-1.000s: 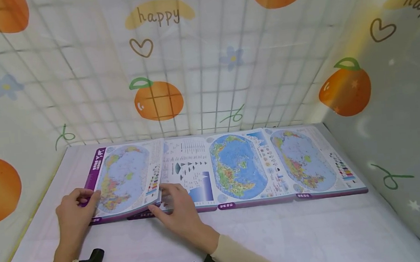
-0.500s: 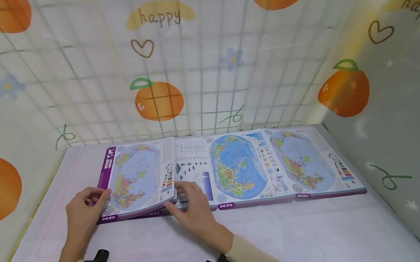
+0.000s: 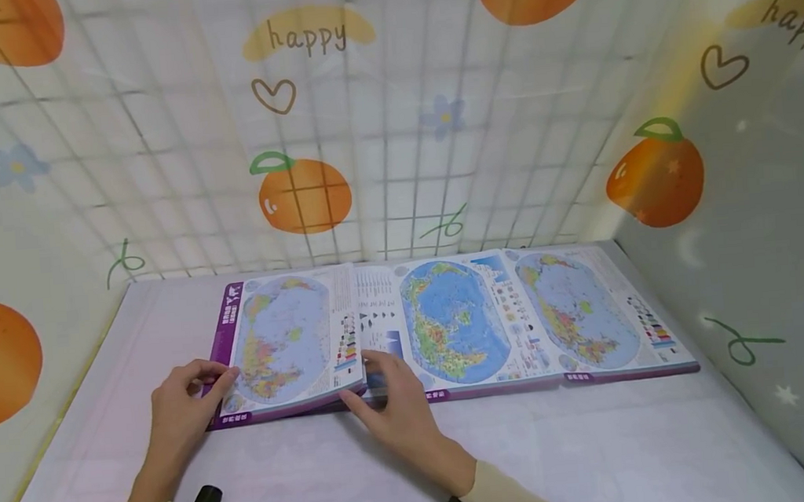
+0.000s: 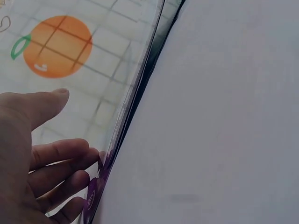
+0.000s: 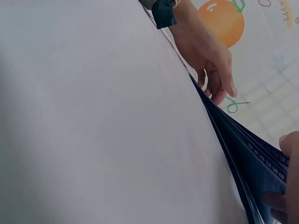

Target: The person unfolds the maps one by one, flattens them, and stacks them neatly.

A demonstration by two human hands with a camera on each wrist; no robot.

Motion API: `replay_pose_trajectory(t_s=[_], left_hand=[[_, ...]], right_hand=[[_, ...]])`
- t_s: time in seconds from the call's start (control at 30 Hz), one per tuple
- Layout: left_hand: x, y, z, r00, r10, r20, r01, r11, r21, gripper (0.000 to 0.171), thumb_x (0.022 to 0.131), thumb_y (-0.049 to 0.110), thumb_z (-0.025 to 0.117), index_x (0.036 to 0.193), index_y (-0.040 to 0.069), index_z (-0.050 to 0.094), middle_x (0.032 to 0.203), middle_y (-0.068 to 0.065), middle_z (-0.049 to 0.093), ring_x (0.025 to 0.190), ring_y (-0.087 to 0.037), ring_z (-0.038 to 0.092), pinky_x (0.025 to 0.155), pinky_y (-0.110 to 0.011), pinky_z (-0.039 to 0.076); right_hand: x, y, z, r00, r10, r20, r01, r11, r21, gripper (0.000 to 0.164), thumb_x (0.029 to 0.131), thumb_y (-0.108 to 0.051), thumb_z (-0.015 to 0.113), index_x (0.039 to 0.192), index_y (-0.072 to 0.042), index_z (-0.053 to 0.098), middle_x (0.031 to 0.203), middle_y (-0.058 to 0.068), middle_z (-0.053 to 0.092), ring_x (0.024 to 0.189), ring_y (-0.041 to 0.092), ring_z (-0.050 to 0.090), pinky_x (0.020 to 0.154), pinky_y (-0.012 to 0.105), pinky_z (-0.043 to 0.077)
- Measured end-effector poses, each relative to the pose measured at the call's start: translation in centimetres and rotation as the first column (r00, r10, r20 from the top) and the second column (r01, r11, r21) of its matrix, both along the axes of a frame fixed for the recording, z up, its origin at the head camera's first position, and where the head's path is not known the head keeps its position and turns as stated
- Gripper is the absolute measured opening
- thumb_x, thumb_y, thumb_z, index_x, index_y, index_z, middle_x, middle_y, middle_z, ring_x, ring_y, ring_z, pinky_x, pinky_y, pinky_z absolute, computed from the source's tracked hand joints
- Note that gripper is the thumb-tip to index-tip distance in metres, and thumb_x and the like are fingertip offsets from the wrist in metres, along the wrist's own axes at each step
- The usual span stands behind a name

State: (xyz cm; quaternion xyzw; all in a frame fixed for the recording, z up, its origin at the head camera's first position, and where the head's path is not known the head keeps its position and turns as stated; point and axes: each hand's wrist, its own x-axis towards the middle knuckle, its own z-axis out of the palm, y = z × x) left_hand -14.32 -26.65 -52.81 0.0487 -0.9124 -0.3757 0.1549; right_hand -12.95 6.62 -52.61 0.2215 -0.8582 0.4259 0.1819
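Observation:
A glossy folding world map lies across the table, with its left section [image 3: 284, 339] doubled over the panels beneath, and a purple strip [image 3: 227, 328] along its left edge. My left hand [image 3: 185, 402] pinches that strip near the lower left corner; in the left wrist view, the bent fingers [image 4: 70, 154] meet the purple edge. My right hand [image 3: 406, 412] grips the folded section's lower right corner, thumb in front. From the right wrist view, dark layered map edges [image 5: 252, 158] fan slightly apart beside my right hand [image 5: 292, 172]. The fingertips behind the map are partly hidden.
The middle panel [image 3: 457, 321] and right panel [image 3: 580, 308] lie spread flat. A pale cloth covers the table [image 3: 574, 450]. Behind stands a curtain with printed oranges [image 3: 306, 197], over a wire grid. Another curtain wall [image 3: 764, 254] closes the right side.
Both hands have slid to the right, carrying the folded section along. It now covers more of the printed panel beneath, and more cloth shows at the left.

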Motion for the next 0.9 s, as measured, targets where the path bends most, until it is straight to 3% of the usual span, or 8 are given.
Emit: replay_pose_trajectory(t_s=[0.2,0.43,0.9], left_hand=[[0.1,0.9,-0.1,0.999,-0.053,0.012,0.053,0.999,-0.008,0.033,0.095,0.046,0.077,0.107,0.015,0.076,0.103,-0.010,0.067,0.094,-0.024,0.056,0.083,-0.036,0.041],[0.3,1.9,0.1,0.992,-0.113,0.051,0.112,0.993,0.032,0.038,0.095,0.051,0.076,0.112,0.017,0.075,0.113,-0.009,0.067,0.103,-0.023,0.060,0.091,-0.040,0.050],[0.4,2.4,0.3,0.985,-0.155,0.073,0.153,0.988,0.035,0.038,0.096,0.052,0.074,0.114,0.019,0.075,0.121,-0.010,0.065,0.113,-0.028,0.059,0.098,-0.049,0.048]], right_hand=[[0.3,1.1,0.0,1.000,-0.023,-0.018,0.023,1.000,0.002,0.060,0.090,-0.030,0.085,0.139,-0.005,0.060,0.118,0.008,0.073,0.113,0.024,0.068,0.090,0.042,0.057],[0.6,1.8,-0.2,0.998,-0.055,-0.020,0.056,0.998,0.022,0.059,0.088,-0.032,0.086,0.136,-0.006,0.063,0.111,0.006,0.075,0.108,0.024,0.066,0.086,0.041,0.057],[0.6,1.8,0.0,0.996,-0.084,-0.009,0.084,0.996,-0.013,0.049,0.091,-0.024,0.084,0.132,-0.005,0.066,0.109,0.004,0.076,0.107,0.022,0.070,0.089,0.044,0.058]])
